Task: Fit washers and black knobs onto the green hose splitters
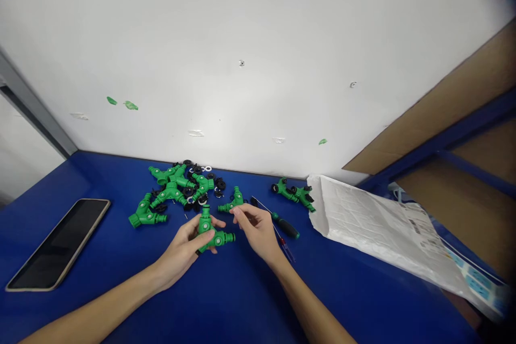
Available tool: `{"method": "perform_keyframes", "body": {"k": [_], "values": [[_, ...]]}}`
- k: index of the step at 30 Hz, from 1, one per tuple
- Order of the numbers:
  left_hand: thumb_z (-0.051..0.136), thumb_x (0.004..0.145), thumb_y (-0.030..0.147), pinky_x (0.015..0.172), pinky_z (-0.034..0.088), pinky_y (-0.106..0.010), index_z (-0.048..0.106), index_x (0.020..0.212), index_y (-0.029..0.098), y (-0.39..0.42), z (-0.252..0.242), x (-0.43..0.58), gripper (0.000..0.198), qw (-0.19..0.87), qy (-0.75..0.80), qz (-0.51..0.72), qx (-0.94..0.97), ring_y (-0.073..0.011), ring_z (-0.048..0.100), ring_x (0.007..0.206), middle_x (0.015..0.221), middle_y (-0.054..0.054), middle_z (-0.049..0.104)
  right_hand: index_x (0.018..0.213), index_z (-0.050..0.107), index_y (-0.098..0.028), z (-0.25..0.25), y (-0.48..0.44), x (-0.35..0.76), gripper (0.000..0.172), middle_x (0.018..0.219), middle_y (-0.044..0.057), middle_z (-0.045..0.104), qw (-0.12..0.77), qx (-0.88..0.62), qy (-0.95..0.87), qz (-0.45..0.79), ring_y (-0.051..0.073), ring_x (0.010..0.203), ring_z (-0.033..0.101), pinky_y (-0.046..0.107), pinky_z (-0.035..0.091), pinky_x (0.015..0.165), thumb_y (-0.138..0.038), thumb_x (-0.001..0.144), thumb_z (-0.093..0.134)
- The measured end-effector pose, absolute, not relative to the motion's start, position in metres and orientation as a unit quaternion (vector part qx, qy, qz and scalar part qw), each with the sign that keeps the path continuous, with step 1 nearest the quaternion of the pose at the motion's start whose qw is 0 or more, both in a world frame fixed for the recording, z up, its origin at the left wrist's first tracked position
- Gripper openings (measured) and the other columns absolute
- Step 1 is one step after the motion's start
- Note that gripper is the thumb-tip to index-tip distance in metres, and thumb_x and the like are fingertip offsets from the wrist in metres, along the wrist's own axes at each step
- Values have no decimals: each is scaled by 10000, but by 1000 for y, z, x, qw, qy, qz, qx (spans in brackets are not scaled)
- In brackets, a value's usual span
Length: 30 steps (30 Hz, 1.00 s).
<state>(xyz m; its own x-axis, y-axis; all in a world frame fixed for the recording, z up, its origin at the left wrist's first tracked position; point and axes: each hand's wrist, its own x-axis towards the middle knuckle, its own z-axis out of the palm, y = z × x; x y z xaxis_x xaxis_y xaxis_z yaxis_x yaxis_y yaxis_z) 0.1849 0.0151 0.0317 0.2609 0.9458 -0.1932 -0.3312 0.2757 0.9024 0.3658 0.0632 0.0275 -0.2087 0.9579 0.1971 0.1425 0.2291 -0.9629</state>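
Note:
My left hand [187,247] is wrapped round a green Y-shaped hose connector [206,226], with one outlet pointing up and another to the right. Just right of it, my right hand [258,228] is closed in a pinch; whatever its fingertips hold, if anything, is too small to make out. Behind those fingertips another green hose connector [236,196] lies on the table, and I cannot tell whether they touch it. A screwdriver with a black and green handle [285,224] lies beside my right hand, along with a thinner screwdriver with a red and clear handle [287,250].
Several green connectors [171,193] are piled with black caps [220,184] and white rings [207,168] at the back left. A phone [58,244] lies at left on the blue table [193,312]. At right, more connectors [302,197] adjoin a white padded envelope [371,226]. A white wall [250,102] rises behind.

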Motion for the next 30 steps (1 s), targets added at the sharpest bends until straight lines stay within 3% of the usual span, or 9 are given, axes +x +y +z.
{"method": "perform_keyframes", "body": {"k": [9,14,17,20,23,26,30], "values": [[731,764,342,783,555,-353,601,963,171,15,25,186,292,690,430,455,363,-225,618,960,996,-80,661,923,697,-192,12,73,380,189,761,38,662,371,-470,-766,232,157,604,554,274,426,587,-271,915,525],[715,772,392,656,558,-358,479,922,182,8,14,195,349,723,427,411,354,-210,697,710,922,-64,658,937,688,-178,17,79,380,197,813,56,662,351,-495,-782,144,191,718,594,300,452,673,-214,918,495],[694,791,396,642,553,-357,439,969,194,4,10,198,371,747,420,388,339,-215,706,689,858,-37,642,938,689,-169,25,88,375,203,909,80,666,323,-475,-814,88,212,855,582,322,448,788,-180,923,486],[695,788,393,644,551,-358,428,979,199,3,10,198,381,747,417,396,335,-217,707,692,824,-17,624,973,695,-187,34,100,365,183,1008,83,671,216,-446,-866,66,218,955,553,335,417,836,-185,922,519],[709,769,405,634,548,-359,430,946,199,4,12,198,390,744,417,401,335,-215,704,680,820,-15,619,913,705,-203,39,109,352,114,971,65,696,135,-442,-885,63,224,954,560,346,384,800,-244,887,602],[727,742,421,618,542,-358,436,912,197,3,17,199,404,745,421,397,331,-215,700,669,818,-21,618,846,696,-196,40,115,341,115,897,57,705,124,-455,-880,55,228,914,569,362,354,807,-267,873,610],[749,709,428,595,532,-347,444,907,193,3,21,199,433,744,423,404,321,-212,693,655,824,-26,611,949,682,-200,38,124,333,153,989,74,693,123,-484,-865,49,232,970,561,353,351,824,-219,905,536]]}}
